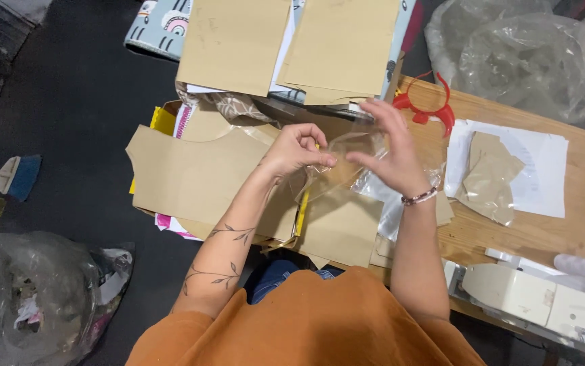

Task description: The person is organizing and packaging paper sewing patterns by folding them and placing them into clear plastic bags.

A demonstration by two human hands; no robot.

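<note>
Both hands, left hand [297,150] and right hand [388,154], pinch a clear plastic bag [346,159] above the wooden surface [550,230]. Brown paper pieces [191,176] lie under the grip; beside it, dark floor [69,122].

At twelve o'clock, two brown paper sheets [235,41] overlap a patterned cloth [157,24]. A red plastic ring [434,108] lies on the table [577,210] at one o'clock, clear bags [516,54] beyond it. A white sewing machine [543,298] sits at four, a rubbish bag [48,291] at eight, a brush [18,175] at nine.
</note>
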